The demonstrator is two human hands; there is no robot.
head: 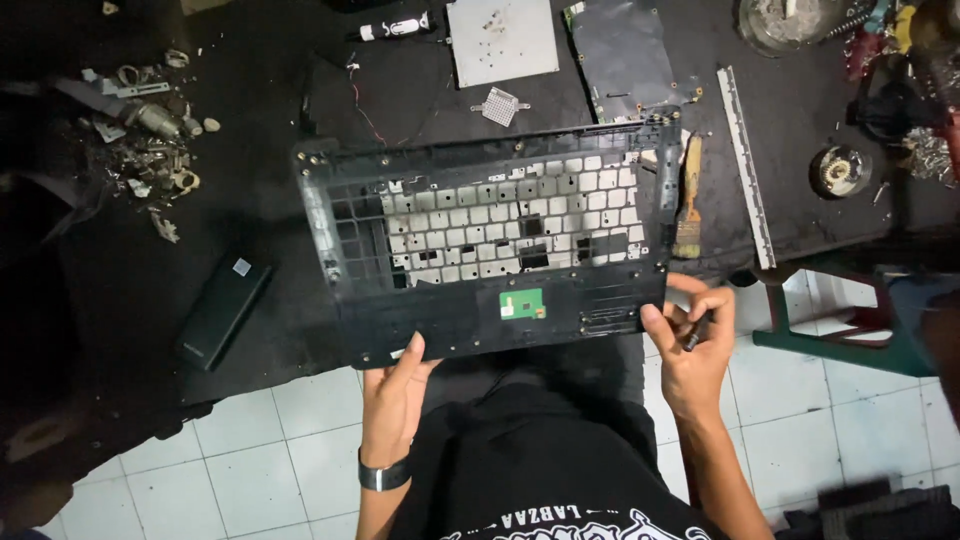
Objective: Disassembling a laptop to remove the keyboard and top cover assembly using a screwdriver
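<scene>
While left hand (393, 395) grips laptop frame (490, 250) edge, right hand (692, 340) pinches screwdriver (697, 332), fingers curled

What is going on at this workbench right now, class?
A person holds a stripped laptop palmrest frame, underside up, over a dark workbench. The left hand grips its near edge. The right hand pinches a small dark tool at the frame's right corner. A brush, metal plates and loose scrap parts lie around.
</scene>
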